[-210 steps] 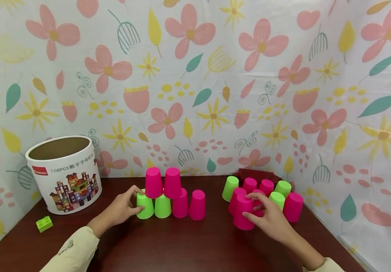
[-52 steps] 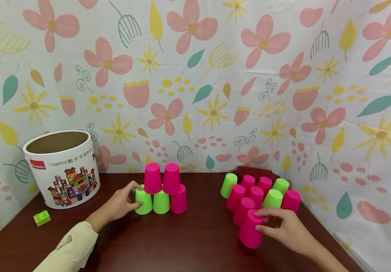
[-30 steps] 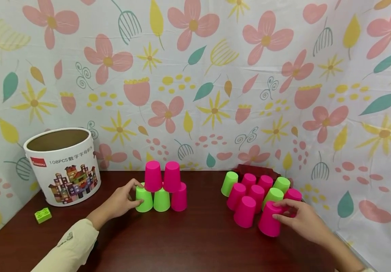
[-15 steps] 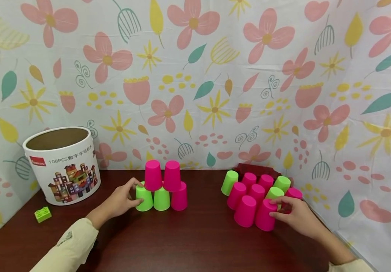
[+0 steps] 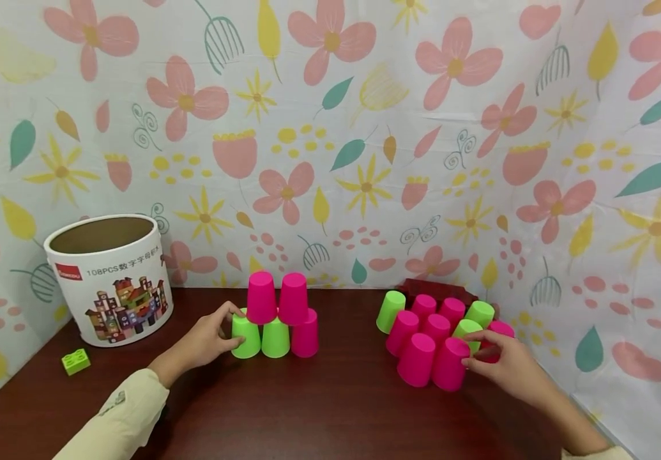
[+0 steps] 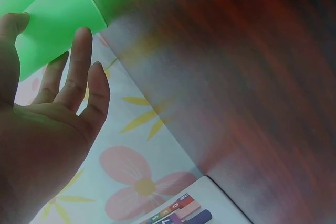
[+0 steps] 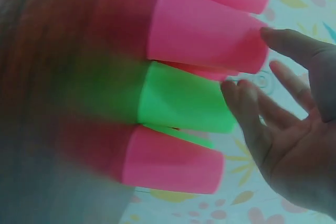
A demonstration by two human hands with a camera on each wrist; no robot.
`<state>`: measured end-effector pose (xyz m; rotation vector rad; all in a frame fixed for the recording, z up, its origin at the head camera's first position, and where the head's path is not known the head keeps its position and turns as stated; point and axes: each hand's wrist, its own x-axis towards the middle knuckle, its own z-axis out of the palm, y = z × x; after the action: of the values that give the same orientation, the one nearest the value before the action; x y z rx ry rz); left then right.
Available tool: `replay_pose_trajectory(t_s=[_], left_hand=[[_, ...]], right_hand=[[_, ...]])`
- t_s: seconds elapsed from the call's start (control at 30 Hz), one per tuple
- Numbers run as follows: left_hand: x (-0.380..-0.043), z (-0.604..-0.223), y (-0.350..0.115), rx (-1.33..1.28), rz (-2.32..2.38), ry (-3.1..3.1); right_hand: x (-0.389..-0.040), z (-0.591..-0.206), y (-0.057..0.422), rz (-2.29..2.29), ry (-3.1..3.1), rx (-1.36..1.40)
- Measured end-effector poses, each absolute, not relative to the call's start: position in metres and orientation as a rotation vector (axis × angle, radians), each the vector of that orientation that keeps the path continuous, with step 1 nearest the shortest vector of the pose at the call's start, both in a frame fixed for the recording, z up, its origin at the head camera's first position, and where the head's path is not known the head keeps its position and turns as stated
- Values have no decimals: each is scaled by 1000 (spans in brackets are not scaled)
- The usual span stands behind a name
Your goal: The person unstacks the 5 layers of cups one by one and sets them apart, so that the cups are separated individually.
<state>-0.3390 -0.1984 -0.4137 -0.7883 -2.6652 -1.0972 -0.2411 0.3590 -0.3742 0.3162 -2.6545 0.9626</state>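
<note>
In the head view, upside-down cups form two tiers on the table. The base has a left green cup [image 5: 246, 337], another green cup [image 5: 275, 338] and a pink cup [image 5: 305, 335]; two pink cups, an upper left one [image 5: 262, 298] and an upper right one [image 5: 293, 299], rest above. My left hand [image 5: 206, 335] holds the left green cup between thumb and fingers. On the right, my right hand [image 5: 508, 367] is at a front pink cup [image 5: 450, 364], its thumb [image 7: 286, 40] right at the cup's narrow end and its fingers spread apart.
Several more pink and green cups stand clustered behind that cup, including a green one [image 5: 391, 312] at the back left. A dark red object [image 5: 436, 289] lies behind them. A white bucket [image 5: 117, 287] and a green toy brick [image 5: 75, 361] are at the left.
The fourth pink cup beside the tiers is gone from there. My right hand has set a pink cup at the front of the right cluster and loosened its fingers. My left hand stays put.
</note>
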Motion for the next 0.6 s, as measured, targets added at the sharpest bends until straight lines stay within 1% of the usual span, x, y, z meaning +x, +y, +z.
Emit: replay_pose_trajectory(t_s=[0.23,0.4,0.6], left_hand=[[-338,-411,-198,-786,-1098,-2668],[-338,-409,-197,-783,-1098,-2659],[-336,-412,-197,-788,-1110,-2656]], right_hand=[[-227,-360,337,767,-2373,307],[-225,-352,308,843,-2212,325],[-230,-352,272,969,-2145,420]])
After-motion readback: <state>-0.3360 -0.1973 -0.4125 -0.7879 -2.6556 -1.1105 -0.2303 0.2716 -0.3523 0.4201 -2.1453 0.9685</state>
